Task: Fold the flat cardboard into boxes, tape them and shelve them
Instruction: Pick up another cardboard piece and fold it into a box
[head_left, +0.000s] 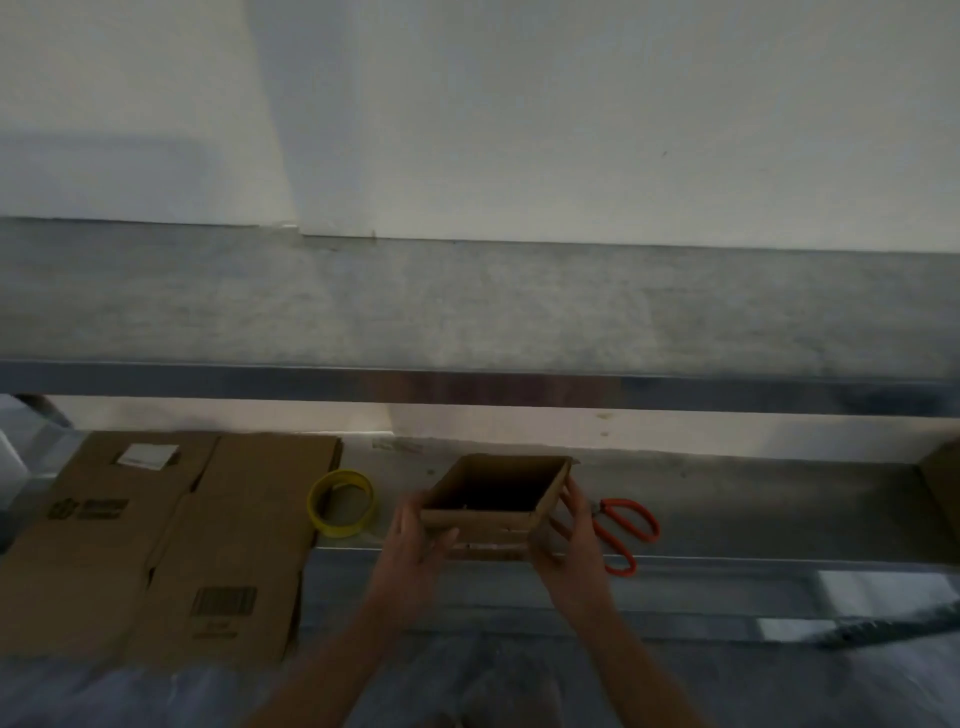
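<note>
A person holds a small open-topped cardboard box (475, 521) between both hands above the front edge of a metal bench (753, 499). The left hand (415, 543) clasps the box's left side with its thumb across the front wall, and the right hand (571, 540) grips the right side, fingers laid up along that wall. Flat cardboard (171, 545) lies on the bench to the left, a roll of yellow tape (340, 501) just beside it. Orange-handled scissors (626, 525) rest right of the box, partly behind the right hand. A grey shelf (467, 306) runs above against a white wall (571, 130).
</note>
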